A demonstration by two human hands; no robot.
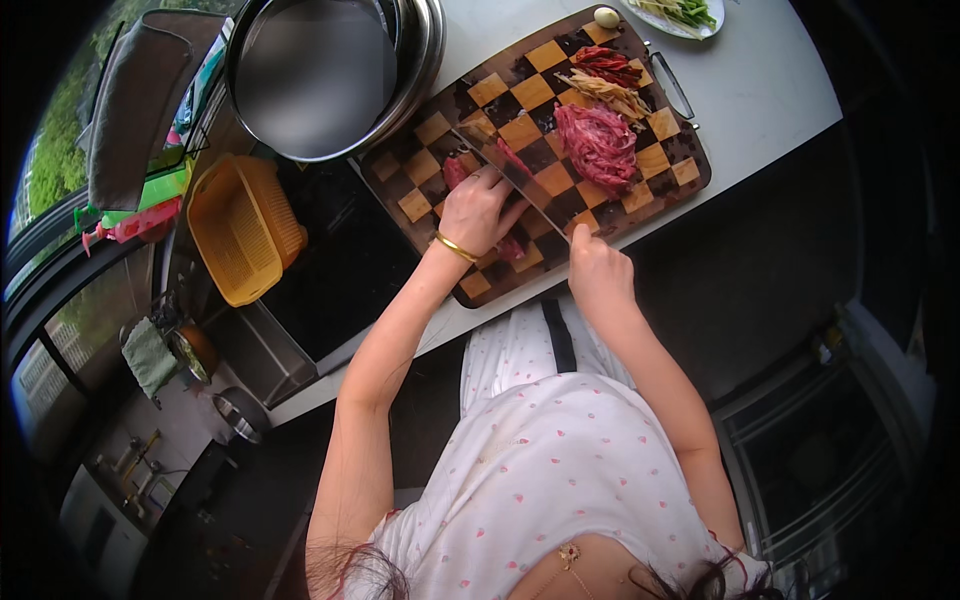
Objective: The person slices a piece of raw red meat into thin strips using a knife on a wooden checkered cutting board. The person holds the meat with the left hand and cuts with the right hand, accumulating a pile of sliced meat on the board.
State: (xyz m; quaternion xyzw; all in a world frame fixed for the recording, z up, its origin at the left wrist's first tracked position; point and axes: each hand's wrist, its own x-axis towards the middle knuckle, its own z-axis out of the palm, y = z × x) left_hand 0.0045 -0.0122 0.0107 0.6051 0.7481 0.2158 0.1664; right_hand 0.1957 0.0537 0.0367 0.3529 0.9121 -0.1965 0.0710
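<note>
A checkered wooden cutting board [551, 180] lies before me on the counter. My right hand [600, 266] grips a kitchen knife [529, 191], its broad blade slanting across the board. Left of the blade, my left hand [480, 210] holds down a piece of raw red meat [454, 172], mostly covered by the fingers. A thin meat slice [514, 157] lies on the blade's other side, and a meat scrap [511, 247] shows below my left hand. Farther right sits a heap of shredded raw meat [598, 146]. Above it are pale shreds [611, 94] and red pepper strips [606, 66].
A peeled garlic clove [606, 17] rests at the board's far corner. Beyond stands a plate [701, 31] with green and pale strips. Large metal basins [424, 67] stand at the board's upper left. A yellow plastic basket [244, 232] is by the sink.
</note>
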